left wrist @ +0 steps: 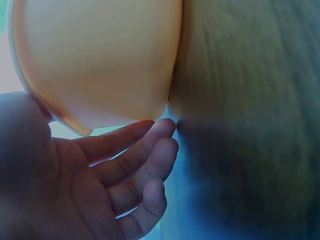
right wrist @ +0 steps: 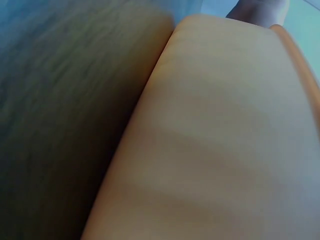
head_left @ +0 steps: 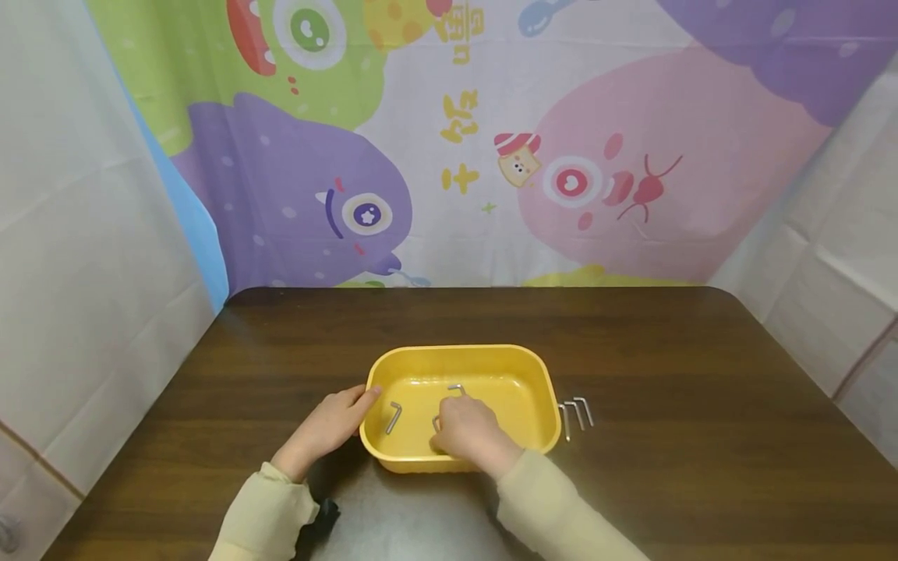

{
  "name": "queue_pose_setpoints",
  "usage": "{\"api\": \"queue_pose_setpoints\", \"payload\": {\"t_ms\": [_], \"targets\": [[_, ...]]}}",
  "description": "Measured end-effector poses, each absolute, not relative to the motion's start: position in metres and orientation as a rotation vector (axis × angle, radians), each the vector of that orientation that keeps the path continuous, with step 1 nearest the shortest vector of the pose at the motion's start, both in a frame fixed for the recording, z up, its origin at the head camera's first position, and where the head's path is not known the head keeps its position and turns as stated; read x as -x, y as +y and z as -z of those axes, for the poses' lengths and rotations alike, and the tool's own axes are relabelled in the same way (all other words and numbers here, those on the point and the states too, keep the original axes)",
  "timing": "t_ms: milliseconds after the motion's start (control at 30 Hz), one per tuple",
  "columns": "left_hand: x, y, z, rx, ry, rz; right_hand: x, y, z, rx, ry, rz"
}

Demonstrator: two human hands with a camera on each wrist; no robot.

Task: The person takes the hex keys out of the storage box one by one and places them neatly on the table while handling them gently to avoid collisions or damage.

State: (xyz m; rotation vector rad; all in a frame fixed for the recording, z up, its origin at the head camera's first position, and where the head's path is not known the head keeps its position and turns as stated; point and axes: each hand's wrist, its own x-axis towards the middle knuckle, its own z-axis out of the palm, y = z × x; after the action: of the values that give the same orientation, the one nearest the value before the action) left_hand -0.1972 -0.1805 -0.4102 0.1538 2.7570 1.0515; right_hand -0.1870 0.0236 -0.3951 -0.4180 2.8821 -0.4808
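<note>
A yellow plastic tub (head_left: 459, 357) stands on the table in the head view. My left hand (head_left: 335, 421) holds its left end, thumb over the rim and fingers against the outer wall (left wrist: 100, 60). Down inside the tub, my right hand (head_left: 466, 428) has curled fingers at a metal hex key (head_left: 436, 423), whose bent end shows beside them; the fingertips are hidden. Another hex key (head_left: 394, 418) lies near the tub's left end. Behind the right hand, a further hex key (head_left: 456, 387) is partly covered. In the right wrist view, the tub's wall (right wrist: 210, 125) hides the right hand.
Just right of the tub, three hex keys (head_left: 578, 413) lie side by side on the dark wooden table (head_left: 666, 467). A cartoon-printed cloth (head_left: 463, 234) hangs behind the table's far edge. Pale coverings (head_left: 91, 257) flank both sides.
</note>
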Motion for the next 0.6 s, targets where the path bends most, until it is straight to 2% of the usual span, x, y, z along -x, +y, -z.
{"api": "queue_pose_setpoints", "payload": {"t_ms": [600], "targets": [[0.1975,-0.1803,0.4111,-0.155,2.760,-1.064,0.1863,0.0195,0.3941,0.350,2.894,0.325]]}}
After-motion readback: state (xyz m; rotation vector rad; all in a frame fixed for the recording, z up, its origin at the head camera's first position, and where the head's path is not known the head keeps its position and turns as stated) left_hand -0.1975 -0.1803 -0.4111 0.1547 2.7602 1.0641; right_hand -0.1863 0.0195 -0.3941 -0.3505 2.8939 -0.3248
